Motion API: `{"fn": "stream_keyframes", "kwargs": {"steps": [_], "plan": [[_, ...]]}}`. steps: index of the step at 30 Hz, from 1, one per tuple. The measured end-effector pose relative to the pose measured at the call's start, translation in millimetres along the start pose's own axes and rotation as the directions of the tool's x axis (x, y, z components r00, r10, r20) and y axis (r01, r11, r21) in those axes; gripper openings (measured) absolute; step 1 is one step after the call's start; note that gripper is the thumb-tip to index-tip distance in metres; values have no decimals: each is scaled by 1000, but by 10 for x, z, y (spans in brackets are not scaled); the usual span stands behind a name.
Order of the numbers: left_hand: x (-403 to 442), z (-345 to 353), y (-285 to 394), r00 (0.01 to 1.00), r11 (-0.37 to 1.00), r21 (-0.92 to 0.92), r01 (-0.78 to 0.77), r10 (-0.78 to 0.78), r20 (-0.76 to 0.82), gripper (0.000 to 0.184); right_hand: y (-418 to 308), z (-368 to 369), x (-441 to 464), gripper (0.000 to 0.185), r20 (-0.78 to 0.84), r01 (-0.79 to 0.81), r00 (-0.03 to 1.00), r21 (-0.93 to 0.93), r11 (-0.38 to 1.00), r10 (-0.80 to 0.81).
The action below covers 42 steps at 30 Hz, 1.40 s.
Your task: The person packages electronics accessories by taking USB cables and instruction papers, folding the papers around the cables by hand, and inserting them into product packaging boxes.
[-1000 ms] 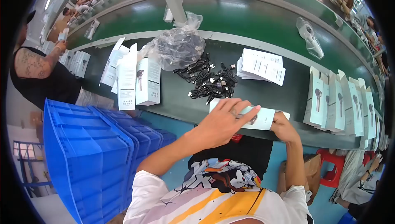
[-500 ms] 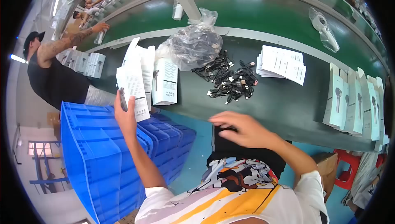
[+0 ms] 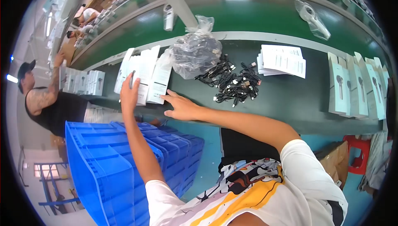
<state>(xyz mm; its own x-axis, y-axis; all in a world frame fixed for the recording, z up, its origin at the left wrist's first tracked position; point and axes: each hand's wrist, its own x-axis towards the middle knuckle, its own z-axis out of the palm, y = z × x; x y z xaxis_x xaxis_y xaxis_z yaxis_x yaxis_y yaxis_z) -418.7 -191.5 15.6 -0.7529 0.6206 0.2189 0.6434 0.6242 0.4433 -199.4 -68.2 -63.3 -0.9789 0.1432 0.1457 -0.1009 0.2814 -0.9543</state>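
Note:
Open-topped white printed boxes stand close together at the left of the dark green work table. My left hand (image 3: 129, 92) is closed round the lower part of a white box (image 3: 142, 86) in that group, with the thumb on its printed face. My right hand (image 3: 181, 105) is open, fingers apart, with its fingertips at the lower corner of the rightmost white box (image 3: 159, 81). Behind these boxes lies a clear plastic bag (image 3: 195, 52) with dark bundled contents. A pile of black cables (image 3: 237, 84) lies to its right.
Folded leaflets (image 3: 282, 60) are stacked right of the cables. More printed boxes (image 3: 357, 89) stand in a row at the far right. Stacked blue crates (image 3: 107, 159) rise beside my left arm. A co-worker (image 3: 54, 101) stands at the left. Two bagged items lie on the green belt (image 3: 244, 12).
My left hand has set its box down among the others on the table. My right hand has moved left and forward to the boxes. The co-worker's arm has drawn back.

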Motion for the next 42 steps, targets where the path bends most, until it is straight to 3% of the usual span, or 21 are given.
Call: {"fn": "stream_keyframes", "kwargs": {"steps": [2,3,5,7,9,10,12,14,17,20,22,24,26,32,33,36,37,40,42], "plan": [[30,46,32,994,986,132,-102,108,-36,56,-24,-125,-163,63,26,55,998,32,998,-56],[-11,87,123,978,981,140,-134,153,-139,55,-158,-266,-401,46,8,63,998,141,988,-65],[-131,156,252,923,978,125,-167,200,-329,50,-322,-619,-853,33,-27,87,996,74,993,-86],[-258,203,383,841,979,115,-171,205,-500,42,-393,-1019,-1171,23,-152,166,969,-178,970,-193],[-396,229,533,776,970,99,-220,236,-586,36,-546,-1487,-1266,15,-180,158,924,-624,766,-337],[-458,237,693,746,963,86,-255,253,-616,34,-631,-1712,-1255,15,-206,121,923,-648,752,-325],[-578,295,1056,711,925,36,-378,315,-629,31,-682,-2004,-1162,17,-177,-66,959,-899,432,-221],[-705,398,1469,685,844,-39,-535,406,-605,28,-532,-2132,-1066,19,-82,-80,996,-995,64,-36],[-909,555,1906,711,700,-219,-679,556,-430,29,-343,-2142,-1025,22,-33,-29,992,-999,-35,122],[-1123,827,2135,705,593,-397,-701,661,-257,37,-83,-2161,-1040,12,-25,-25,1000,-1000,-18,-7],[-1276,1012,2292,730,634,-409,-657,670,-134,48,-25,-2166,-1012,11,-48,-48,999,-999,-1,-6],[-1370,1251,2302,745,686,-381,-620,667,-10,73,-57,-2175,-998,11,-48,-48,999,-999,7,17],[-1426,1435,2304,770,749,-325,-577,632,89,80,-113,-2183,-1025,11,-28,-27,999,-999,35,-28],[-1458,1607,2325,821,802,-306,-513,562,97,81,-400,-2270,-1161,14,-59,-3,963,-978,206,-264],[-1454,1565,2355,827,804,-310,-508,555,85,78,-456,-2299,-1222,14,-109,-14,942,-958,288,-318],[-1358,1403,2506,793,741,-323,-589,606,-55,71,-618,-2318,-1582,11,-361,-3,843,-745,667,-400],[-1271,1355,2588,753,687,-334,-645,646,-126,65,-668,-2300,-1746,11,-499,-5,801,-557,830,-330],[-1030,1162,2998,634,583,-343,-736,771,-51,62,-798,-2230,-2200,13,-636,-168,766,-338,926,-93],[-879,1232,3254,516,485,-338,-806,856,-2,58,-780,-2231,-2466,13,-646,-167,754,-363,917,-119]]}}
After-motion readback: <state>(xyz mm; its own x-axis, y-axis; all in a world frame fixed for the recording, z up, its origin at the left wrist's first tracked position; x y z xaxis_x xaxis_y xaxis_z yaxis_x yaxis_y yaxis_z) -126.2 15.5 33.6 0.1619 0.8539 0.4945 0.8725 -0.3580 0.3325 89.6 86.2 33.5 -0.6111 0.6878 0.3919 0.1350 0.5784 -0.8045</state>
